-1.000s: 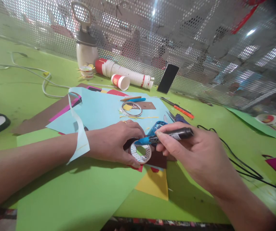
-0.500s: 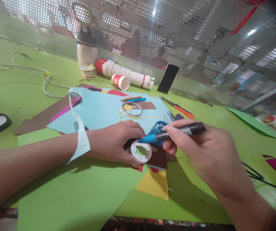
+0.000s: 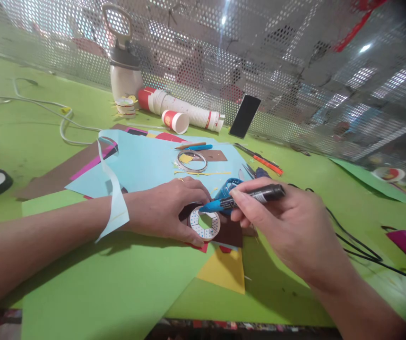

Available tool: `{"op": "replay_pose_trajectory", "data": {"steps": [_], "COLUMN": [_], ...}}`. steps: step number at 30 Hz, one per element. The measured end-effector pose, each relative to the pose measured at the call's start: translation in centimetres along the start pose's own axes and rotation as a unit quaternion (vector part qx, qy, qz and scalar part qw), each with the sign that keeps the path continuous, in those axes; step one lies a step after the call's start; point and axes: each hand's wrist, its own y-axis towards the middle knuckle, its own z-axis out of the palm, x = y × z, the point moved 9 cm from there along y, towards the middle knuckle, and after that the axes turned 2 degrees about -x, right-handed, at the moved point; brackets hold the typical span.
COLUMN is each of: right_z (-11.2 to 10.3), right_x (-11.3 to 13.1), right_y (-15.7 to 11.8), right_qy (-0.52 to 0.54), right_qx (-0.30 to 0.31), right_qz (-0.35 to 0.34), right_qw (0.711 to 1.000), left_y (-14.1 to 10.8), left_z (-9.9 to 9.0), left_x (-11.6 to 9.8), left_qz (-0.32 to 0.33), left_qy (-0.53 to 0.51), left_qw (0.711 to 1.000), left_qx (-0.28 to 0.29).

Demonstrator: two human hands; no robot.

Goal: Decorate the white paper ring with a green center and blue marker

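Observation:
A small white ring, split by dark lines into sections with blue dots, has a green centre. It lies on dark brown paper. My left hand curls around the ring's left side and grips it, thumb at the lower edge, the other fingers partly hidden behind. Between the thumb and fingers of my right hand is a blue marker pen, slanting down to the left. Its tip is at the ring's top left section; contact is hard to make out. A pale blue paper strip hangs across my left wrist.
Behind the hands are a blue tape roll, a silvery ring, pens and an orange-handled cutter. Paper cups, a pump bottle and a phone stand by the mesh screen. Green paper lies in front.
My right hand and the marker have shifted left, the tip moving toward the ring's left side. Blue dots now show in the upper left section. My left hand stays around the ring.

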Motion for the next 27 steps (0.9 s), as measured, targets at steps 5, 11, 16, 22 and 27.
{"op": "replay_pose_trajectory", "data": {"steps": [5, 11, 16, 22, 27], "right_z": [0.07, 0.23, 0.45, 0.34, 0.37], "right_x": [-0.19, -0.54, -0.82, -0.53, -0.84], "right_y": [-0.08, -0.16, -0.13, -0.10, -0.18], "right_qy": [0.001, 0.003, 0.008, -0.004, -0.021], "right_qx": [0.008, 0.010, 0.017, 0.013, 0.014], "right_qz": [0.017, 0.025, 0.040, 0.038, 0.040], "right_qw": [1.000, 1.000, 0.999, 0.999, 0.999], "left_y": [-0.05, -0.05, -0.02, 0.02, 0.01], "left_z": [0.00, -0.04, -0.05, -0.02, -0.15], "left_x": [0.00, -0.06, -0.09, -0.13, -0.17], "left_qz": [0.002, 0.001, 0.002, 0.004, 0.003], "left_qy": [-0.001, 0.007, 0.010, 0.011, 0.010], "left_qw": [1.000, 1.000, 1.000, 1.000, 1.000], "left_qx": [-0.001, -0.007, -0.009, -0.006, -0.010]}}
